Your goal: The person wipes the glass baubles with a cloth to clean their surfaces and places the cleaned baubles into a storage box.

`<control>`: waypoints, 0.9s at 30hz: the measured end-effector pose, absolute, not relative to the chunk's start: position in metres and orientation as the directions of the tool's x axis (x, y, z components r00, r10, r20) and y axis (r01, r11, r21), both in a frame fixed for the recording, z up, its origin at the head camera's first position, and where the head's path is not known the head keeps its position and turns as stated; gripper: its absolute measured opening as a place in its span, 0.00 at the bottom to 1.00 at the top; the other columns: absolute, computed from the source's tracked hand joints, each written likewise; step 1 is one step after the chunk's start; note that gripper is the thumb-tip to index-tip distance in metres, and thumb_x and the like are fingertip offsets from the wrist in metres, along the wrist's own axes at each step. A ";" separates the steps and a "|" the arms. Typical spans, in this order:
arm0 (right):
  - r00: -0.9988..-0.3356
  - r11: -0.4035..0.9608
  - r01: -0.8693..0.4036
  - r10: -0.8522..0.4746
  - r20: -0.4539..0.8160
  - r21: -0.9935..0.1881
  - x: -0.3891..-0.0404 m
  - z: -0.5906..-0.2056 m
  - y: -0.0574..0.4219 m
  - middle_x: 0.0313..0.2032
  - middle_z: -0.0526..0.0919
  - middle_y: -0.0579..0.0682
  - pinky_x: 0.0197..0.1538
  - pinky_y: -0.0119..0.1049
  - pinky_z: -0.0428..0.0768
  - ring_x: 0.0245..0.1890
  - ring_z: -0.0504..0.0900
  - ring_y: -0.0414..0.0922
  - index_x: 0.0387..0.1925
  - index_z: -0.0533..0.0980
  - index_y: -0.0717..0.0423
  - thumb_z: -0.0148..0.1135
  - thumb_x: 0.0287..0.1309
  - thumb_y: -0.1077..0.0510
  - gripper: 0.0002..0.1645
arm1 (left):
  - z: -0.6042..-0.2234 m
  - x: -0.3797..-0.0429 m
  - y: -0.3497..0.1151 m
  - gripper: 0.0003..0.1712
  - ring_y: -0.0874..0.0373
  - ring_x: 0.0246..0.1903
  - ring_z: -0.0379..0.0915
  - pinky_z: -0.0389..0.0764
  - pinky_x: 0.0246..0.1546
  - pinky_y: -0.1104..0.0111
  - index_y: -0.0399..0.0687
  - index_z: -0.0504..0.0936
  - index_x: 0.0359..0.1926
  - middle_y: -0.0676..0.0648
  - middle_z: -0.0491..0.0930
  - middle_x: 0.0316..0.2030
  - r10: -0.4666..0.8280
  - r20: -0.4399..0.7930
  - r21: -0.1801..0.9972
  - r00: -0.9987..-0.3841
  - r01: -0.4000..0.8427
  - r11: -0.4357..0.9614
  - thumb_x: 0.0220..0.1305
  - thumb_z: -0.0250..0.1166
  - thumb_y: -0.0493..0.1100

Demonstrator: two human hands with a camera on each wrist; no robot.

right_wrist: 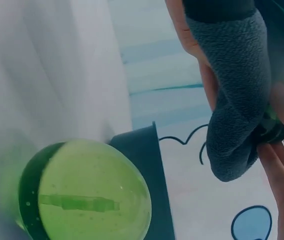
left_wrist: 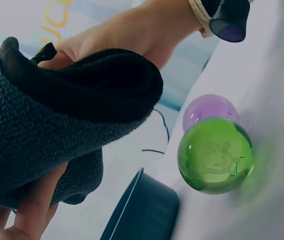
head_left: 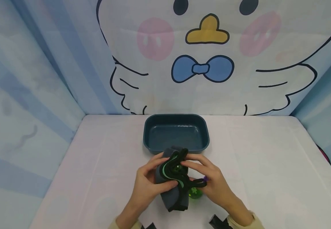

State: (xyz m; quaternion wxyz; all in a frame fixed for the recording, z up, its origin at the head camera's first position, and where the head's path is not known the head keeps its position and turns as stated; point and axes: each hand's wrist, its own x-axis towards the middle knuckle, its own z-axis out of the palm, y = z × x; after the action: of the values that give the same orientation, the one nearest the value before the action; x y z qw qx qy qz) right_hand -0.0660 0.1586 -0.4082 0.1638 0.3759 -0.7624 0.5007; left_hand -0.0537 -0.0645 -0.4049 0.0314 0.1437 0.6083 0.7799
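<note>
A dark grey fuzzy cloth [head_left: 171,199], black on its inner side with a mint-green stripe, is folded between both hands above the table. My left hand [head_left: 146,186] grips it from the left, thumb across the front. From the right, my right hand [head_left: 212,178] pinches a green clear ball [right_wrist: 270,120] nestled against the cloth, which hides most of it. Below them on the table rests another green clear ball [left_wrist: 215,156] with a pattern inside. Touching or close behind it in the left wrist view is a purple clear ball [left_wrist: 209,107].
A dark teal rectangular tub [head_left: 176,148] stands just beyond the hands, near the table's back edge. The table [head_left: 262,165] has a pale cover. Printed curtains [head_left: 159,92] enclose it at the back and sides.
</note>
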 end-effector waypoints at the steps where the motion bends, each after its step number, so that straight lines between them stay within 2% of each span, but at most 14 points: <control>1: -0.664 0.217 -0.738 -0.401 0.630 -0.639 -0.066 -0.409 0.159 0.58 0.77 0.56 0.64 0.29 0.74 0.63 0.74 0.42 0.60 0.77 0.58 0.68 0.60 0.62 0.25 | -0.405 -0.054 -0.064 0.35 0.49 0.67 0.65 0.75 0.63 0.66 0.37 0.80 0.57 0.40 0.71 0.64 0.223 0.179 0.960 -0.958 0.120 -0.254 0.44 0.77 0.27; 3: -0.681 0.196 -0.719 -0.388 0.621 -0.666 -0.065 -0.410 0.160 0.57 0.77 0.56 0.61 0.29 0.77 0.62 0.75 0.41 0.60 0.77 0.60 0.67 0.60 0.64 0.25 | -0.406 -0.053 -0.064 0.34 0.49 0.68 0.63 0.74 0.63 0.67 0.35 0.80 0.57 0.40 0.70 0.65 0.226 0.177 0.961 -0.958 0.118 -0.252 0.44 0.77 0.27; 7: -0.761 0.116 -0.606 -0.371 0.532 -0.787 -0.063 -0.410 0.159 0.57 0.78 0.53 0.54 0.33 0.82 0.58 0.78 0.39 0.61 0.74 0.64 0.66 0.55 0.75 0.31 | -0.406 -0.052 -0.062 0.35 0.48 0.66 0.65 0.75 0.62 0.65 0.34 0.79 0.57 0.39 0.69 0.66 0.239 0.183 0.958 -0.954 0.118 -0.263 0.43 0.77 0.26; 10: -0.819 0.085 -0.509 -0.354 0.451 -0.857 -0.061 -0.409 0.158 0.57 0.78 0.49 0.53 0.34 0.83 0.56 0.79 0.38 0.62 0.73 0.64 0.64 0.56 0.77 0.31 | -0.406 -0.052 -0.060 0.36 0.47 0.65 0.68 0.76 0.62 0.65 0.34 0.78 0.57 0.39 0.69 0.65 0.238 0.193 0.956 -0.952 0.128 -0.264 0.43 0.77 0.26; 12: -0.835 0.088 -0.487 -0.340 0.433 -0.869 -0.060 -0.409 0.157 0.57 0.79 0.49 0.53 0.34 0.83 0.56 0.79 0.38 0.62 0.73 0.64 0.63 0.56 0.76 0.31 | -0.405 -0.052 -0.059 0.36 0.48 0.64 0.68 0.75 0.62 0.65 0.36 0.78 0.57 0.39 0.70 0.65 0.230 0.193 0.957 -0.954 0.131 -0.258 0.43 0.77 0.26; 16: -0.826 0.095 -0.513 -0.323 0.462 -0.853 -0.059 -0.408 0.155 0.57 0.77 0.53 0.55 0.34 0.82 0.58 0.77 0.40 0.61 0.74 0.63 0.65 0.53 0.77 0.32 | -0.406 -0.052 -0.058 0.35 0.49 0.63 0.70 0.76 0.62 0.64 0.38 0.78 0.56 0.41 0.72 0.63 0.206 0.195 0.958 -0.959 0.141 -0.248 0.42 0.77 0.25; 19: -0.787 0.077 -0.567 -0.344 0.512 -0.820 -0.060 -0.408 0.155 0.58 0.75 0.56 0.58 0.35 0.80 0.61 0.75 0.42 0.60 0.75 0.65 0.66 0.50 0.80 0.33 | -0.408 -0.052 -0.057 0.35 0.48 0.62 0.71 0.77 0.60 0.62 0.37 0.77 0.56 0.41 0.73 0.62 0.194 0.207 0.957 -0.959 0.157 -0.246 0.42 0.76 0.26; 24: -0.735 0.115 -0.629 -0.408 0.541 -0.769 -0.061 -0.408 0.160 0.62 0.74 0.53 0.63 0.31 0.75 0.65 0.71 0.42 0.60 0.76 0.59 0.71 0.42 0.79 0.40 | -0.409 -0.051 -0.057 0.35 0.47 0.61 0.72 0.79 0.58 0.61 0.36 0.76 0.56 0.40 0.71 0.63 0.195 0.218 0.953 -0.956 0.166 -0.252 0.43 0.76 0.26; 27: -0.726 0.163 -0.651 -0.420 0.545 -0.741 -0.061 -0.409 0.160 0.62 0.74 0.51 0.64 0.29 0.74 0.66 0.71 0.41 0.60 0.77 0.55 0.74 0.38 0.78 0.43 | -0.409 -0.051 -0.057 0.36 0.48 0.62 0.71 0.78 0.59 0.61 0.35 0.77 0.57 0.39 0.71 0.63 0.194 0.226 0.950 -0.954 0.173 -0.260 0.43 0.76 0.26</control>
State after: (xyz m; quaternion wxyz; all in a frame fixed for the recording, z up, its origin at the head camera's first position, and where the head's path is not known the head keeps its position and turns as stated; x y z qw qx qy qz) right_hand -0.0610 0.1599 -0.4092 0.1068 0.3547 -0.7551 0.5409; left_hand -0.0507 -0.0573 -0.4093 0.0070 0.1508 0.6084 0.7791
